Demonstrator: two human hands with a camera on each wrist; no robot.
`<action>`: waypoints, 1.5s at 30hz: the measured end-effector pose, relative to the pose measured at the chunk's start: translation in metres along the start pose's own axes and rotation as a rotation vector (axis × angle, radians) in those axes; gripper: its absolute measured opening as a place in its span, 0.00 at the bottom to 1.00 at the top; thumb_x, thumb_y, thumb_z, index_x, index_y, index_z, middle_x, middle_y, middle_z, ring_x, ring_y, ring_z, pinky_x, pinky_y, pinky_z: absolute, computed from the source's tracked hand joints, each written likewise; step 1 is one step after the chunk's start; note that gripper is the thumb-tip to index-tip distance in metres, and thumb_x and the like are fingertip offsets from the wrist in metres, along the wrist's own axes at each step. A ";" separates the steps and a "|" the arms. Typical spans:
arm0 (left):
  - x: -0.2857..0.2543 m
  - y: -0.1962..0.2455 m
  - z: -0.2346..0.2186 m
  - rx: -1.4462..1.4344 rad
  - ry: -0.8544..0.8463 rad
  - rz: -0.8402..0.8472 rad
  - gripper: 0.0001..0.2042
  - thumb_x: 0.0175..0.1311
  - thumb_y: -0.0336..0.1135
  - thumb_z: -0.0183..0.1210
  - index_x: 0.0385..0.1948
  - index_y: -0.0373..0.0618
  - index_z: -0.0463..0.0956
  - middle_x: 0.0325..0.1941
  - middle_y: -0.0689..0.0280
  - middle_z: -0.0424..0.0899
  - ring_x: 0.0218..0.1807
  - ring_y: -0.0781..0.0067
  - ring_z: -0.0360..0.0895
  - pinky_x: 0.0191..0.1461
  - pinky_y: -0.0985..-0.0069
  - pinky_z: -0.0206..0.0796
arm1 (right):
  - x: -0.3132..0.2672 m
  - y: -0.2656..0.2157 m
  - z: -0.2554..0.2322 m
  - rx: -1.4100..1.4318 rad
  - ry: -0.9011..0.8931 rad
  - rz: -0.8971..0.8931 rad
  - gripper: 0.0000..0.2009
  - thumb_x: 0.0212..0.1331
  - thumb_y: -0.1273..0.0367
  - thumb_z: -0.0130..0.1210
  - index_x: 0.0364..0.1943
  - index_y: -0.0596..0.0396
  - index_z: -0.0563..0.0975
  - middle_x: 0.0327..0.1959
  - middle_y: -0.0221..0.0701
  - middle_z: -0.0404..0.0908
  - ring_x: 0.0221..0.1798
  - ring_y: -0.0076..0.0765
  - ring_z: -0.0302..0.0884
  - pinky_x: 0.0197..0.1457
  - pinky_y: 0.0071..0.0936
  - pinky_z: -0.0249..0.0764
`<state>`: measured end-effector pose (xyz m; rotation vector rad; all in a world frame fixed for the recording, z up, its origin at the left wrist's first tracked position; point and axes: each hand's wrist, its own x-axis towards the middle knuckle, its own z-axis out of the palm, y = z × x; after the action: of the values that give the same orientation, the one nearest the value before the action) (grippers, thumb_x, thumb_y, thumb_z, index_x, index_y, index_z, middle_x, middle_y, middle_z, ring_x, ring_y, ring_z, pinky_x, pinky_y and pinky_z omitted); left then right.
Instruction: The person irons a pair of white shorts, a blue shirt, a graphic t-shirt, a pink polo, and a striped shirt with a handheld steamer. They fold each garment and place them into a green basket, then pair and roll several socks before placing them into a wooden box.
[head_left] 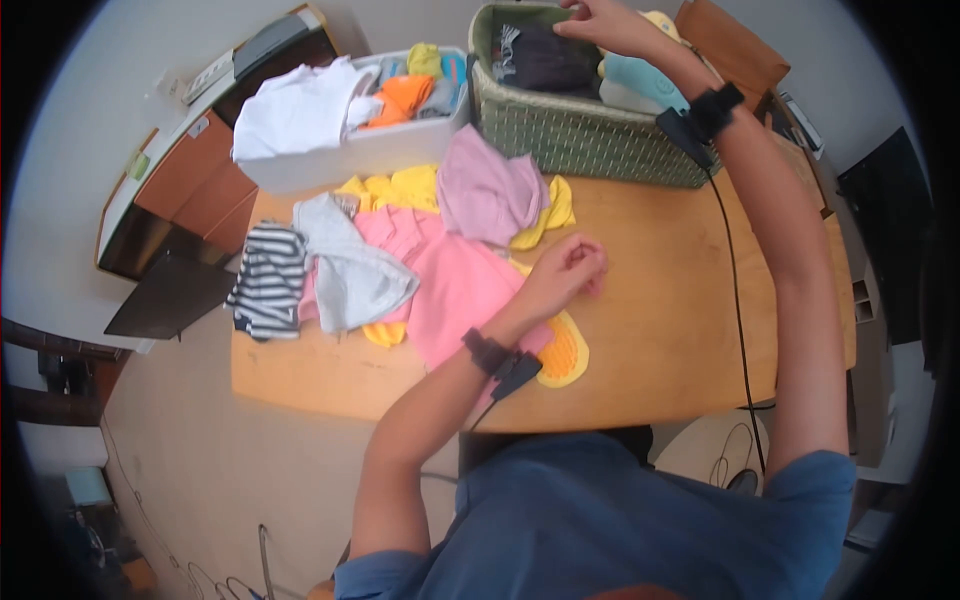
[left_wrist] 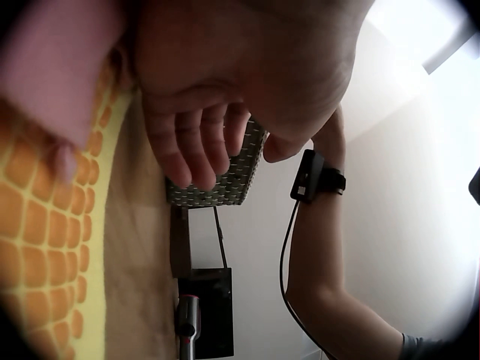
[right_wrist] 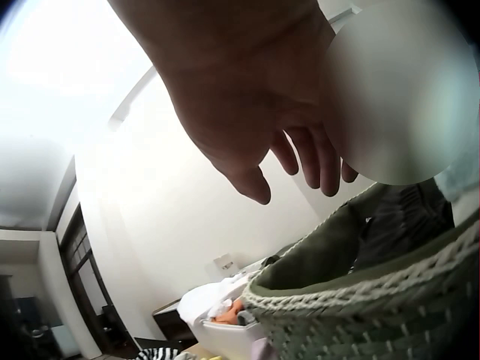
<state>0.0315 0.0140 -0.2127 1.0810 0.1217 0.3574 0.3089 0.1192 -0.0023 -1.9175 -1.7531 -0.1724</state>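
My right hand (head_left: 605, 28) is over the green woven basket (head_left: 590, 133), its fingers pointing down and holding nothing in the right wrist view. Inside the basket are a dark garment (head_left: 550, 62) with white print and a pale blue item (head_left: 640, 85). Loosely bent, the fingers of my left hand (head_left: 565, 272) hold nothing above the table. Beneath that forearm lies a pink garment (head_left: 455, 290). A yellow piece with an orange grid pattern (head_left: 563, 352) pokes out beside it, and it fills the left edge of the left wrist view. A mauve cloth (head_left: 490, 190) lies bunched nearer the basket.
A white bin (head_left: 350, 160) stands left of the basket, with a white garment (head_left: 300, 105) over its rim and an orange cloth (head_left: 402, 100) inside. Grey (head_left: 350, 270) and striped (head_left: 270, 280) garments lie on the table's left. A cable (head_left: 735, 290) runs from the right wrist camera.
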 end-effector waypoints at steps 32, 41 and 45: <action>-0.027 0.082 0.097 0.432 0.064 0.258 0.18 0.68 0.36 0.61 0.54 0.34 0.74 0.43 0.67 0.82 0.43 0.79 0.79 0.49 0.78 0.73 | -0.229 -0.132 -0.085 0.899 -0.107 0.049 0.11 0.65 0.65 0.57 0.45 0.56 0.78 0.41 0.24 0.80 0.46 0.18 0.75 0.52 0.18 0.70; -0.035 0.108 0.058 0.617 0.063 0.011 0.14 0.69 0.34 0.53 0.51 0.38 0.79 0.33 0.75 0.80 0.31 0.88 0.71 0.33 0.85 0.64 | -0.289 -0.067 -0.123 0.530 -0.396 0.271 0.14 0.59 0.64 0.63 0.46 0.52 0.77 0.33 0.18 0.72 0.38 0.16 0.69 0.40 0.19 0.65; -0.029 0.109 0.056 0.874 -0.034 -0.210 0.15 0.68 0.39 0.54 0.43 0.35 0.80 0.27 0.74 0.78 0.26 0.86 0.70 0.29 0.82 0.62 | -0.307 -0.028 -0.078 0.300 -0.293 0.250 0.19 0.57 0.65 0.63 0.50 0.56 0.75 0.30 0.23 0.69 0.34 0.21 0.68 0.38 0.20 0.64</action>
<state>-0.0052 0.0020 -0.0929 1.9160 0.3808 0.0811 0.2556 -0.1889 -0.0618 -1.9845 -1.5843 0.4579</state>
